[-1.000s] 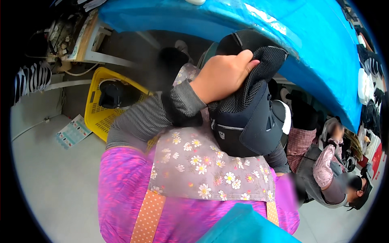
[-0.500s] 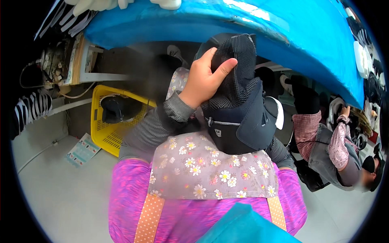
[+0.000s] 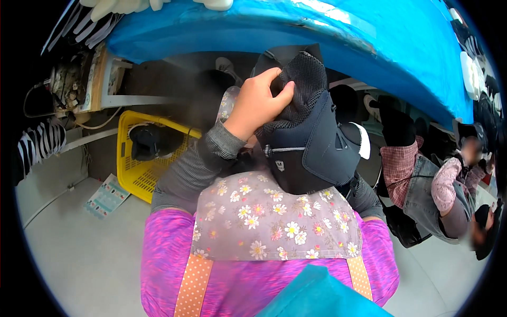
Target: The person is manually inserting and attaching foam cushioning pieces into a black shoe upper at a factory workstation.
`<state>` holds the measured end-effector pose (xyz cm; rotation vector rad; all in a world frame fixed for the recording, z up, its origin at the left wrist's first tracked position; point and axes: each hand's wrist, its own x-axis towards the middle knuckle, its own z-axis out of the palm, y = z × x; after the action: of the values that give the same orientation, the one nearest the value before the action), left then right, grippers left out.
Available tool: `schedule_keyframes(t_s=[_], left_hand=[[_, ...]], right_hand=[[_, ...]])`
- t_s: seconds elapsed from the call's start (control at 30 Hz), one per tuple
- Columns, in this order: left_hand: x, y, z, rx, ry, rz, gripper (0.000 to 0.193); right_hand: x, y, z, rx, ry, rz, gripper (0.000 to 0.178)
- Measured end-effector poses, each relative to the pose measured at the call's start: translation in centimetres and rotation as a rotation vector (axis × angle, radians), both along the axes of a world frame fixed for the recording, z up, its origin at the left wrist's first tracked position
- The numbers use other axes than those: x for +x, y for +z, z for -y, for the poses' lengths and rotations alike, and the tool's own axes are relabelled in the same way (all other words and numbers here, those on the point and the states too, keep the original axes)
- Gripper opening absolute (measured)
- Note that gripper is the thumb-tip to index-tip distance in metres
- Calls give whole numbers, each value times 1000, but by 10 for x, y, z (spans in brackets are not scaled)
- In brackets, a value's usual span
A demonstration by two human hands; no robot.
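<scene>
A black and navy piece of fabric with mesh, which looks like a shoe upper (image 3: 317, 148), sits above my lap, just past the flowered apron. My left hand (image 3: 261, 100) grips the edge of its mesh part, with thumb and fingers curled over the fabric. A white curved edge (image 3: 363, 140) shows at the piece's right side. Behind the piece my right hand is hidden; only the striped sleeve (image 3: 367, 198) of that arm shows.
A table under a blue cover (image 3: 222, 31) runs across the front, with white soles (image 3: 119, 5) at its far left. On the left floor stands a yellow basket (image 3: 124, 158) holding a dark item. Another person (image 3: 438, 195) sits at the right.
The upper has shifted slightly left and its mesh top has folded over. My left hand has moved a little left and down with it. The person at right has changed posture.
</scene>
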<state>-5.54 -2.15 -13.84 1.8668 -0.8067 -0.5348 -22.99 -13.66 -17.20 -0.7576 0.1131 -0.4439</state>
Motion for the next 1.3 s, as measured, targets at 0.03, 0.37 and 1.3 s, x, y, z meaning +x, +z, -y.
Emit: schedule_keyframes(t_s=[0.03,0.37,1.3], left_hand=[[-1,1,0,-7,7,39,48],[-2,-9,8,-30,-150,241,48],[-7,53,-13,-104,-900,-113,43]], right_hand=[[1,0,-2,-6,6,-5,80],[-15,5,9,11,11,8,75],[-1,2,2,-184,101,-113,61]])
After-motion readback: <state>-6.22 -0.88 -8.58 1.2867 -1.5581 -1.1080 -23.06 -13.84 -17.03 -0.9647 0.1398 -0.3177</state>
